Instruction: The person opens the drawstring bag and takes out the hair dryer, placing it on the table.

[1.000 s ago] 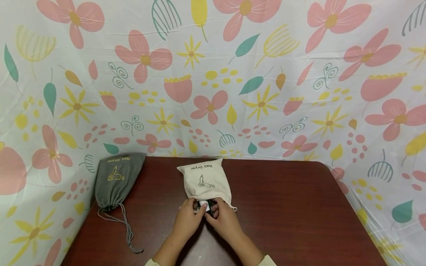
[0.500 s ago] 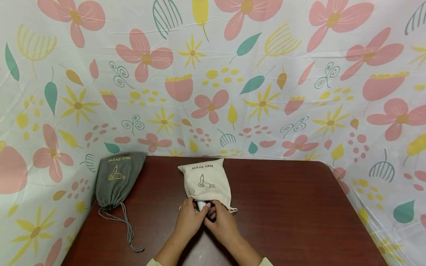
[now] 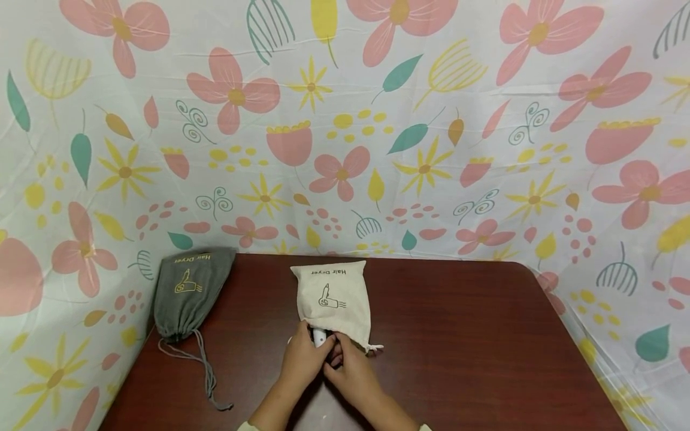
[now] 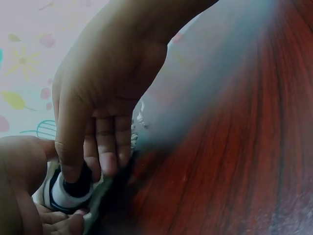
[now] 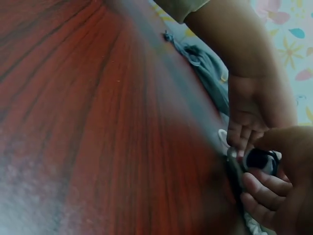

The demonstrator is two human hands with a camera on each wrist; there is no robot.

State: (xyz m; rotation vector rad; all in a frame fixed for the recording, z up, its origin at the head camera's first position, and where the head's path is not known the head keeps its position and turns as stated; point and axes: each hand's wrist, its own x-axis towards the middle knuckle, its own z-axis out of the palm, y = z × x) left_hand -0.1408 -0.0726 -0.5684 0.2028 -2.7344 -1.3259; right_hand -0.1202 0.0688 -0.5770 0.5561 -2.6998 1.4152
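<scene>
A cream drawstring bag (image 3: 334, 296), printed "Hair Dryer" with a dryer outline, lies at mid-table, its mouth facing me. From the mouth shows a white cylinder (image 3: 319, 337), handle-like, with a black end (image 5: 257, 159); its remainder is hidden in the cloth. My left hand (image 3: 302, 359) grips it at the left of the mouth, thumb laid over it. On the right, my right hand (image 3: 350, 366) has its thumb and fingers about the black end, also seen in the left wrist view, where a white collar (image 4: 66, 199) borders it. The bag's hem drapes over the right fingertips.
A grey drawstring bag (image 3: 191, 293), also printed "Hair Dryer", stands at the back left, its grey cord (image 3: 209, 377) trailing across the dark red wooden table (image 3: 463, 335). A flowered cloth (image 3: 345, 120) surrounds the table at the back and sides.
The cream bag's closed end has flattened and its mouth has sagged toward me on the right. The white cylinder has shifted slightly left, and my right hand has moved a little left and nearer me.
</scene>
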